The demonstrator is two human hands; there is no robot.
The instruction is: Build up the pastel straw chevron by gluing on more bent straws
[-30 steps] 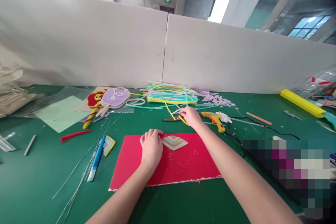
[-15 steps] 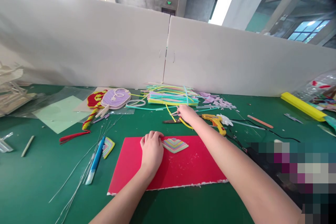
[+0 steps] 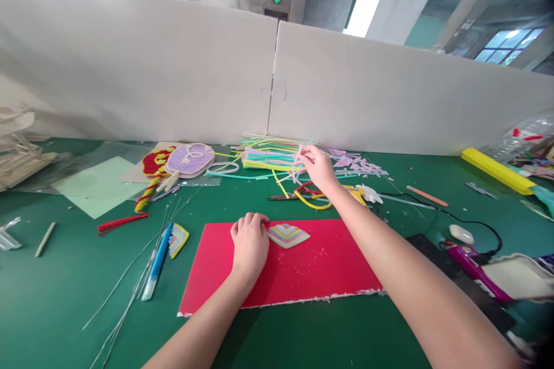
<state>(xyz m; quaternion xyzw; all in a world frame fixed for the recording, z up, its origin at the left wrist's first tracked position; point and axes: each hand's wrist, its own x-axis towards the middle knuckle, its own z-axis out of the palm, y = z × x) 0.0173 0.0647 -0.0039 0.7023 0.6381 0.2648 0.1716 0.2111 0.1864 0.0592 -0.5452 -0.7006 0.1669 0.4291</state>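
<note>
My left hand (image 3: 250, 242) rests on a red board (image 3: 337, 265), its fingers curled at the left corner of a striped pastel chevron piece (image 3: 288, 236). That corner is partly hidden by the fingertips. Farther back, my right hand (image 3: 319, 168) pinches a thin lilac pipe cleaner (image 3: 296, 159), just in front of the bundle of coloured pipe cleaners (image 3: 264, 158). Beneath the right hand and wrist lie scissors (image 3: 283, 197) with red and yellow handles. A yellow glue gun (image 3: 355, 193) is partly covered by my right forearm.
Left of the board lie a blue pen-like tool (image 3: 159, 259), a second striped piece (image 3: 178, 240) and thin wires (image 3: 125, 300). Lilac clippings (image 3: 363, 166) are beside the bundle. A purple power strip (image 3: 476, 271) with a black cable is at right. White panels (image 3: 151, 69) stand behind.
My right hand has moved up and slightly right from beside the scissors to the bundle's right end, lifting a lilac pipe cleaner. My left hand stays on the board.
</note>
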